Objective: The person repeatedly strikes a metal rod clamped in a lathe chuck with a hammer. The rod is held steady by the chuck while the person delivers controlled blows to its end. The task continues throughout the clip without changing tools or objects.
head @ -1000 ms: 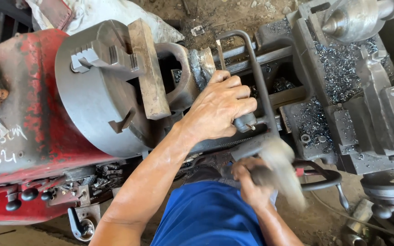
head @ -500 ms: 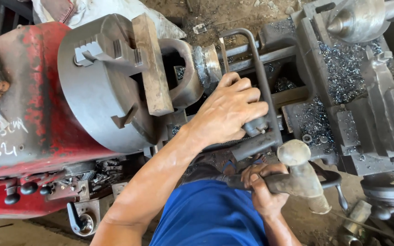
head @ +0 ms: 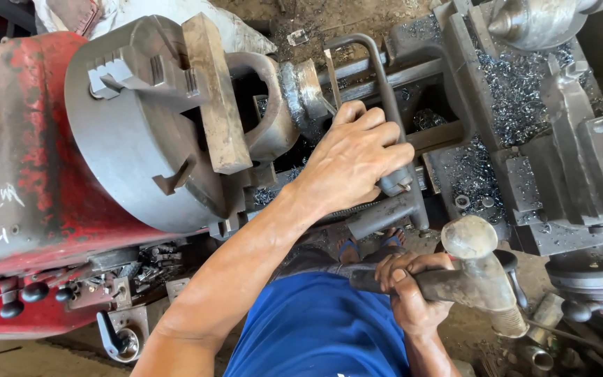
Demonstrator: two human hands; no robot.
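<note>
Right hand (head: 413,297) nearest, fingers wrapped tight round handle of heavy hammer (head: 479,269), head raised beside lathe bed's near edge; no contact with work now. Left hand (head: 354,157) over bed, fingers curled closed on bent steel bar loop (head: 385,98), steadying it. Loop's welded lug (head: 273,112) seated against chuck (head: 141,132) at headstock end. Setting apparently unfinished; swarf (head: 511,84) on far carriage.

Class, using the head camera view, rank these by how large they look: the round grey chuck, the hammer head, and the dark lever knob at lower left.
1. Round grey chuck
2. Hammer head, though it is nearer the camera
3. Dark lever knob
</note>
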